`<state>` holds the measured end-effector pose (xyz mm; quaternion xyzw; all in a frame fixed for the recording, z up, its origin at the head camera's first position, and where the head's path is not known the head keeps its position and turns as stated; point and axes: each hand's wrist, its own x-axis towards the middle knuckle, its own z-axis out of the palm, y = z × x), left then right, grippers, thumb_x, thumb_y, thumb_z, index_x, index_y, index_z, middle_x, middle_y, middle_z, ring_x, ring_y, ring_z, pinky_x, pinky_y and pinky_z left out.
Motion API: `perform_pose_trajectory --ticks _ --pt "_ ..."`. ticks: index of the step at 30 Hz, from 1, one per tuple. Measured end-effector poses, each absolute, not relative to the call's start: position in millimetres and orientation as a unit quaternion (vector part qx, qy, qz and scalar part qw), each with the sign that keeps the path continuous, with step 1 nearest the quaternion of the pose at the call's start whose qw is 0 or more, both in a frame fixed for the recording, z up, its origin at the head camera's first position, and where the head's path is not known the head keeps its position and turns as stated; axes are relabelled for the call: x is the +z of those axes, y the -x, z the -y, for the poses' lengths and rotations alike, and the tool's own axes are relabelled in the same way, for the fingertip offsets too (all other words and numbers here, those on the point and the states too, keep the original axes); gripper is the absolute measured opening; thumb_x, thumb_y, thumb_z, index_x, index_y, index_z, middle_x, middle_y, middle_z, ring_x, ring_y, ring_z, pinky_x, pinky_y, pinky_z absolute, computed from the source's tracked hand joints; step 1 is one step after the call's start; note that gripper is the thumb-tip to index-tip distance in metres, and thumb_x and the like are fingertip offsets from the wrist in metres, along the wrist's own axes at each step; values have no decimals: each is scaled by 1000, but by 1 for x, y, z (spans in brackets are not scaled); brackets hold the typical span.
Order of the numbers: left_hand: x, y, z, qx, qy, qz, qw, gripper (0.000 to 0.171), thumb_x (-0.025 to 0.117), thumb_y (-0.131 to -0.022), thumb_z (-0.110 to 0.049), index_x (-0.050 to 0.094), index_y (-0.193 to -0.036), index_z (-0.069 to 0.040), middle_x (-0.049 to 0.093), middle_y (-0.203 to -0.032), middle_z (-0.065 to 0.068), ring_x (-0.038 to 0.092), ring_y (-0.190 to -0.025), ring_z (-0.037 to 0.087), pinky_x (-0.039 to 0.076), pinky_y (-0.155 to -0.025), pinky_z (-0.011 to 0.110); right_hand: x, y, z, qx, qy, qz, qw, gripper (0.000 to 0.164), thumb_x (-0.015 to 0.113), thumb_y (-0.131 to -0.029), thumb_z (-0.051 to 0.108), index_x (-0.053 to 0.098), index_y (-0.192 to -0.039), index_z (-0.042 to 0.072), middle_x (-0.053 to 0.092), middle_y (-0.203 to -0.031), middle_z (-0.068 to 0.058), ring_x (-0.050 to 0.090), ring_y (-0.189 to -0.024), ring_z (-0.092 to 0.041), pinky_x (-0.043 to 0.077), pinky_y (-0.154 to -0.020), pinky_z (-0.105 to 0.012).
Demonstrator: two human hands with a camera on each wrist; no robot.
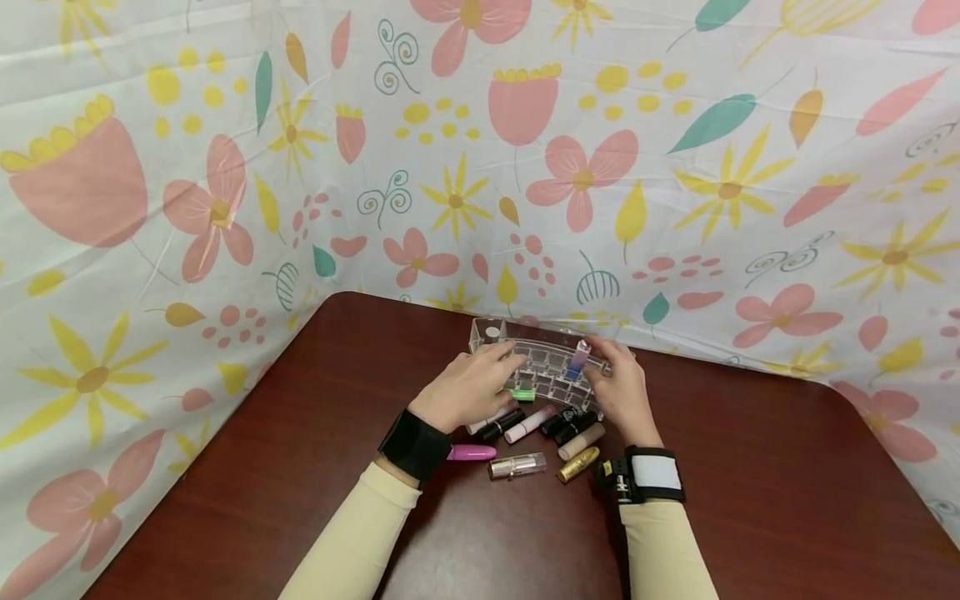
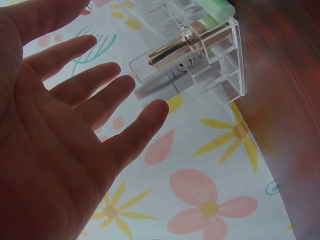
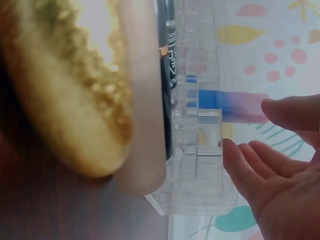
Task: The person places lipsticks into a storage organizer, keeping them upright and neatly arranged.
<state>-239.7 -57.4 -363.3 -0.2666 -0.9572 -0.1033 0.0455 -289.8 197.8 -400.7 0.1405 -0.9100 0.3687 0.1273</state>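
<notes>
Dark brown tabletop point(image 1: 510, 542), flowered cloth point(image 1: 480, 167) walling it | pink-and-blue tube point(image 1: 578, 360) stands in the clear organiser point(image 3: 210, 170) | right hand point(image 1: 621, 387) loose, fingers extended, thumb at the tube's top | left hand point(image 1: 468, 383) spread, gripping nothing | left wrist view reveals a slotted gold lipstick point(image 2: 172, 51), hidden from the head view

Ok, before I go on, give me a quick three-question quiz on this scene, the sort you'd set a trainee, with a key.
1. True or false: the gold tube lies on the table.
2. Where is the blue-and-pink tube? A) flat on the table; B) standing in the clear organizer; C) lying against the gold tube.
3. Which of the person's hands is nearer the blue-and-pink tube?

Key: 1. True. 2. B. 3. The right hand.
</notes>
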Motion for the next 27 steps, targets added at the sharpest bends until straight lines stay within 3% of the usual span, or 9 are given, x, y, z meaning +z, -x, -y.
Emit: perform_pose_trajectory --ticks 9,14,18,21,23,27 --pt "-365 239 58 -104 272 956 47 54 61 -101 -20 47 -153 -17 40 -162 11 44 -147 31 51 -105 50 -402 287 -199 369 -147 911 105 54 57 -99 1 47 -151 7 42 -151 -27 50 -132 -46 51 -82 -48" --pt "-366 239 58 -96 276 955 50 54 61 -100 -20 47 -152 -16 41 -161 11 46 -145 31 54 -101 47 -400 285 -200 365 -150 913 105 56 58 -99 1 44 -153 7 44 -150 -26 51 -132 -45 51 -87 -51" --pt "-363 237 58 -91 284 952 74 50 60 -101 -19 49 -150 -16 47 -157 9 52 -139 28 55 -99 45 -385 279 -198 344 -158 916 133 53 61 -99 3 48 -150 8 55 -137 -25 59 -107 -39 49 -81 -49" --pt "-357 234 56 -87 292 946 111 46 59 -101 -19 53 -147 -17 56 -146 6 61 -127 22 57 -91 37 -367 272 -194 341 -178 911 146 47 63 -99 5 54 -145 7 62 -130 -24 63 -99 -37 53 -80 -49" --pt "-350 230 53 -82 297 942 132 44 59 -101 -20 55 -145 -17 61 -137 4 66 -115 17 58 -82 32 -353 266 -192 337 -200 910 138 44 64 -99 7 56 -142 7 64 -129 -23 67 -106 -38 56 -85 -51" --pt "-336 218 45 -64 306 937 157 37 60 -100 -22 59 -137 -18 68 -115 0 69 -90 12 56 -65 30 -329 252 -190 299 -243 920 69 44 64 -101 15 55 -143 9 65 -131 -20 69 -113 -38 58 -89 -52"
